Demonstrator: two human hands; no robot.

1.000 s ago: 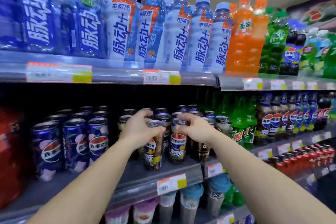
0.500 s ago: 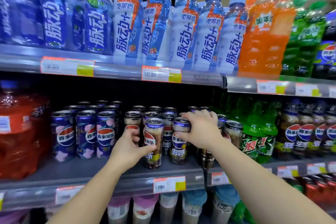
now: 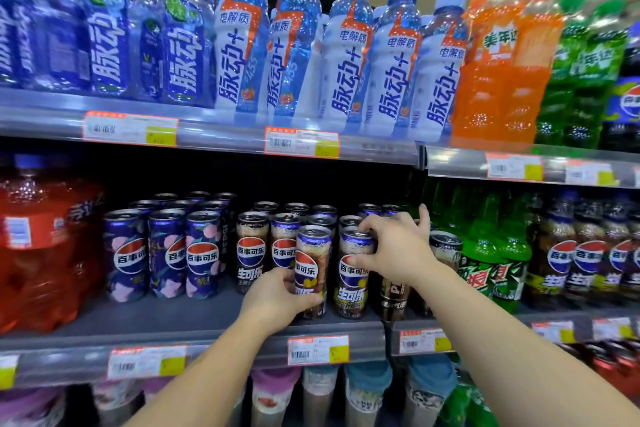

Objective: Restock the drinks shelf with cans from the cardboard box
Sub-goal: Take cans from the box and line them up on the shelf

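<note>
Two slim brown cola cans stand upright side by side at the front edge of the middle shelf [image 3: 194, 319], each with a silver top, a blue rim band and a red, white and blue round logo above yellow lettering. Left hand [image 3: 273, 300] wraps its grip around the lower body of the left can [image 3: 312, 265]. Right hand [image 3: 393, 250] curls over the right can [image 3: 354, 274], fingers pinching its top rim, thumb on the label.
</note>
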